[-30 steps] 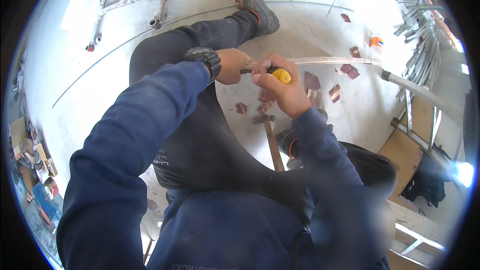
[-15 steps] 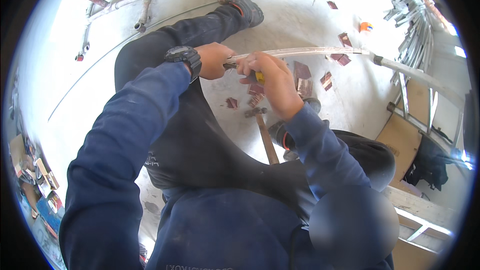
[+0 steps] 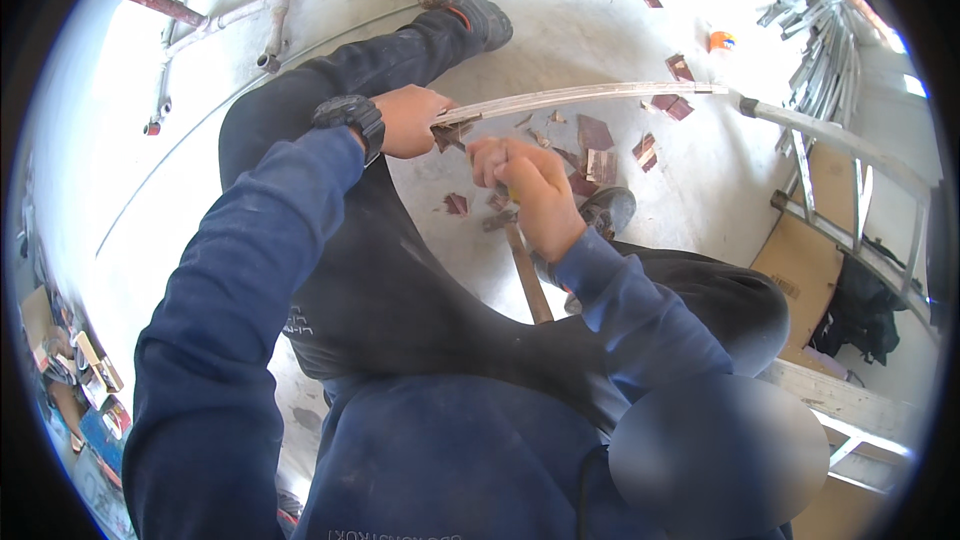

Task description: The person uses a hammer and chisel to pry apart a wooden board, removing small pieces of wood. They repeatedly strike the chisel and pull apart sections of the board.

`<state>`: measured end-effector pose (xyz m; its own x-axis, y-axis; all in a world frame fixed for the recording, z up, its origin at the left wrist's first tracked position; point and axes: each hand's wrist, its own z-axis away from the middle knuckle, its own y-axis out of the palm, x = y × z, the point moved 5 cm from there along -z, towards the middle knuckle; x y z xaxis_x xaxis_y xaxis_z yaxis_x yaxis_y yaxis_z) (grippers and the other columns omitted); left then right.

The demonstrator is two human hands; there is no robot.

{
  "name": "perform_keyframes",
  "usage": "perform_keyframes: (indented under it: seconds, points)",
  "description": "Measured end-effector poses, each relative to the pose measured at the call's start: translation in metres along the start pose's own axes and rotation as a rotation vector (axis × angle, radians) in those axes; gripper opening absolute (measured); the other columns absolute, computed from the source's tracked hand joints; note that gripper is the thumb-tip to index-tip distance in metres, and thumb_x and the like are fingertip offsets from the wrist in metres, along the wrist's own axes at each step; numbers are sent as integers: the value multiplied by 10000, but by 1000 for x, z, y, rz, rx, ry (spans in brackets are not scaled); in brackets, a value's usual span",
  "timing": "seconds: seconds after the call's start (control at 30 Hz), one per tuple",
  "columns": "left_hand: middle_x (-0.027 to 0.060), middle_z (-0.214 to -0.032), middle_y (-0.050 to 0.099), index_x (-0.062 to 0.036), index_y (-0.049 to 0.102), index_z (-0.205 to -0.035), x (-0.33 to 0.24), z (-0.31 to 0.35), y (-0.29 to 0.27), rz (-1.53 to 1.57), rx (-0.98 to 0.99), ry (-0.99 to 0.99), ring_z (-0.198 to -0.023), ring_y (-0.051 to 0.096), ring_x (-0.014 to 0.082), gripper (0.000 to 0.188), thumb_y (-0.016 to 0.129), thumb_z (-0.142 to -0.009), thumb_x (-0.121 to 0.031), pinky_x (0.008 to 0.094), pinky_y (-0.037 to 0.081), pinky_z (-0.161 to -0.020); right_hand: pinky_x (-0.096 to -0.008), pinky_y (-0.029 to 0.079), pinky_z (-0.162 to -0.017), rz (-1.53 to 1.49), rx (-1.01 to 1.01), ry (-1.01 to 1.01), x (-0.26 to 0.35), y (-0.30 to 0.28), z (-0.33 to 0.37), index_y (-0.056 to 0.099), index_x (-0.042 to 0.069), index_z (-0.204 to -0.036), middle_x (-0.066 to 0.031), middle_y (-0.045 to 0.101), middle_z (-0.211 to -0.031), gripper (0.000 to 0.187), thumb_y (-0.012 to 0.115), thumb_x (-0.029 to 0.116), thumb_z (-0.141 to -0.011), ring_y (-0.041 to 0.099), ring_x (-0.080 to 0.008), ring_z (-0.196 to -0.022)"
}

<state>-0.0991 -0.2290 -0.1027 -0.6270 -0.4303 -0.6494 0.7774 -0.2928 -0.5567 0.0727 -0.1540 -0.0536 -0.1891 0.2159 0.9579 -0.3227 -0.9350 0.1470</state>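
Note:
My left hand [image 3: 410, 120], with a black watch on its wrist, is closed round the near end of a long, pale wooden strip [image 3: 585, 93]. The strip reaches away to the right, bowed by the lens. A dark, splintered bit [image 3: 447, 134] shows at the held end, just below my fingers. Just right of it, my right hand [image 3: 530, 185] is a fist round a hand tool; only a dark shaft and a trace of yellow handle show, so its exact kind is unclear. Under that hand lies a hammer [image 3: 528, 275] with a wooden handle, its head on the floor.
Broken reddish-brown pieces [image 3: 600, 165] litter the floor between my legs. A metal ladder [image 3: 840, 150] lies at right over cardboard [image 3: 800, 265]. Metal profiles [image 3: 825, 60] are heaped at the far right, near an orange container [image 3: 721, 42]. Pipes [image 3: 275, 30] stand far left.
My right hand has drawn back from the left, toward me, with the tool. A dark splintered bit now shows at the strip's end. The view has shifted slightly.

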Motion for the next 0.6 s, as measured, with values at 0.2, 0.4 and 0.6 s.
perform_keyframes:
  seconds: [0.2,0.4,0.6]
  points:
    - [198,-1105,743,-102,669,-1325,6,-2,1,-13,-85,43,-1046,701,370,537,531,-818,7,415,534,-896,-440,374,-1162,-67,-30,-41,-14,-4,25,568,9,-842,-77,596,-879,213,441,129,-964,586,-203,-945]
    - [219,-1116,737,-81,673,-1308,10,-5,2,-34,-74,24,-1069,697,391,508,542,-823,-4,422,535,-896,-401,435,-1058,54,-62,-46,-14,-3,37,625,18,-945,-141,627,-1223,161,476,81,-939,571,-240,-1177]
    - [190,-1056,745,-103,684,-1275,5,-3,2,-15,-33,-32,-985,714,339,452,520,-860,-31,401,539,-853,-330,551,-954,-31,-167,256,0,-28,20,616,17,-1056,-145,616,-1318,102,578,91,-997,627,-131,-998]
